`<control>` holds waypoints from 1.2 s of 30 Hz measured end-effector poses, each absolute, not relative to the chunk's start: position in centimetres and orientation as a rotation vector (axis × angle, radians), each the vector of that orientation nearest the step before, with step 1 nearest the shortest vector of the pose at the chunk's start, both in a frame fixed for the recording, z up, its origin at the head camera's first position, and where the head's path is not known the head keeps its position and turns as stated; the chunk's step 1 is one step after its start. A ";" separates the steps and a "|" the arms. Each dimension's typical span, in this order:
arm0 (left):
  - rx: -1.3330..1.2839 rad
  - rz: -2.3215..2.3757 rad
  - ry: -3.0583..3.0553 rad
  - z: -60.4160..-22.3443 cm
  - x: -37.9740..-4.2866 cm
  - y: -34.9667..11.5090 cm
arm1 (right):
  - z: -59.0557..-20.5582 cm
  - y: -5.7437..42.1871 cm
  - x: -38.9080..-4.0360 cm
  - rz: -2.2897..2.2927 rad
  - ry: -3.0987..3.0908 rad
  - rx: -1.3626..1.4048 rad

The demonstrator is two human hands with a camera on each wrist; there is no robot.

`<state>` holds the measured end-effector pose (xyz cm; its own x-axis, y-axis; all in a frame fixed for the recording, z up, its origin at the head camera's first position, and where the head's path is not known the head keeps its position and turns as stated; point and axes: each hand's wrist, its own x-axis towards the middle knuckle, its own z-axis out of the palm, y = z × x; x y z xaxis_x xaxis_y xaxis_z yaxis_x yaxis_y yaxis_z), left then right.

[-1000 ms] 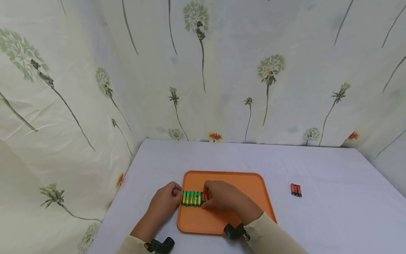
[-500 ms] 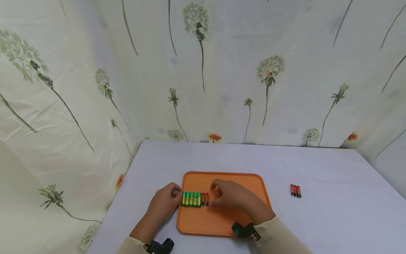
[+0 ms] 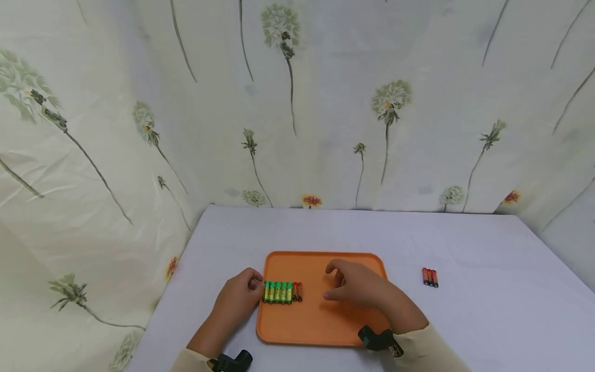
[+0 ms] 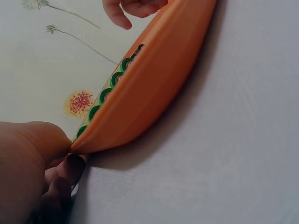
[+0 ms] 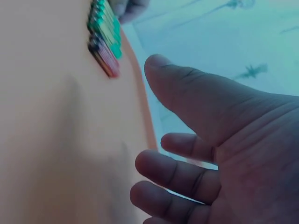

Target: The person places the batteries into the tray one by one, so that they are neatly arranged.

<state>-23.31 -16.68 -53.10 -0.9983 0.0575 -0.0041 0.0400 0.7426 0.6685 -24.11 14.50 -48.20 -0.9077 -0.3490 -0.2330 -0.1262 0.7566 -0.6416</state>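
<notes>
An orange tray (image 3: 311,325) lies on the table, and the left hand (image 3: 238,295) pinches its left edge between thumb and fingers. Along that side, several green-and-yellow batteries (image 3: 277,292) lie in a tight row inside the tray. Two thinner red batteries (image 3: 297,292) lie against the row's right end. Over the tray's right half hovers the right hand (image 3: 360,284), its fingers relaxed and apart with nothing between them. The right wrist view shows its thumb (image 5: 187,88) spread from the fingers, with the batteries beyond. The left wrist view shows the green battery ends (image 4: 106,95) above the tray wall.
Three red batteries (image 3: 430,277) lie side by side on the white tablecloth (image 3: 488,310), to the right of the tray. Behind the table hangs a flower-printed curtain (image 3: 325,103). Each wrist carries a small black camera (image 3: 374,338).
The right hand has let go of the red batteries at the row's end and moved right, over the tray. The left hand has stayed at the tray's left edge.
</notes>
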 end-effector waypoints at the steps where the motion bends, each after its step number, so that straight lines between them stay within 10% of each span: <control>1: 0.082 1.122 2.908 -53.0 -23.3 -16.7 | -48.0 15.0 -24.1 -0.924 2.624 -0.358; 36: 0.051 1.092 2.905 -53.3 -23.3 -16.5 | -50.0 33.4 -21.1 -0.855 3.022 0.078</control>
<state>-23.34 -16.48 -53.33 -0.9988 0.0438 -0.0235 0.0175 0.7522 0.6587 -21.08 33.36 -50.03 -0.9988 0.0478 -0.0135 0.0478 0.8508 -0.5233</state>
